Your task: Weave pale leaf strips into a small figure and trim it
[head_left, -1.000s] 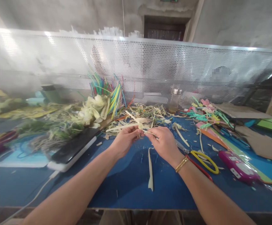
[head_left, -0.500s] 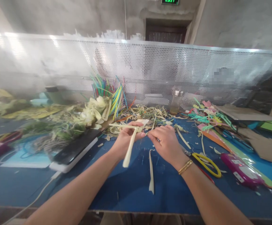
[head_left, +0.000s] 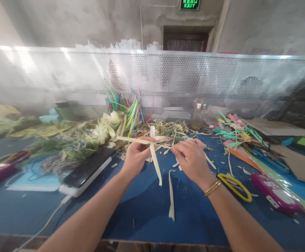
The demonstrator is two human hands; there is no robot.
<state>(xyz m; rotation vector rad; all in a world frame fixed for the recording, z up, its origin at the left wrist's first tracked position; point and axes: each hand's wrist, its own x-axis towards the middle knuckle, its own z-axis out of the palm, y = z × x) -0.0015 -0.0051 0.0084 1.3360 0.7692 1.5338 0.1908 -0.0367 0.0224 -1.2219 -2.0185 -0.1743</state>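
Note:
My left hand (head_left: 134, 159) pinches the crossing of several pale, flat plant-fibre strips (head_left: 156, 165) that look like corn husk, just above the table. One strip points left past the fingers, one stands up at the back, and one hangs down toward me. My right hand (head_left: 191, 160), with a gold bracelet at the wrist, has its thumb and fingers closed on the strip end that runs right from the crossing. A loose husk strip (head_left: 171, 196) lies on the blue table (head_left: 142, 220) below the hands.
Right of my right wrist lie yellow-handled scissors (head_left: 238, 182) and a magenta case (head_left: 273, 194). A phone (head_left: 89, 168) on a white block, with a cable, is at left. Behind are husk scraps (head_left: 165, 129), a bottle (head_left: 198, 117), colourful stems (head_left: 133, 115) and a perforated metal screen (head_left: 152, 77).
My right hand has moved slightly right, drawing the strip out straighter. The hanging strip has swung from lower left to lower right, and the back one now stands up. The view has shifted slightly.

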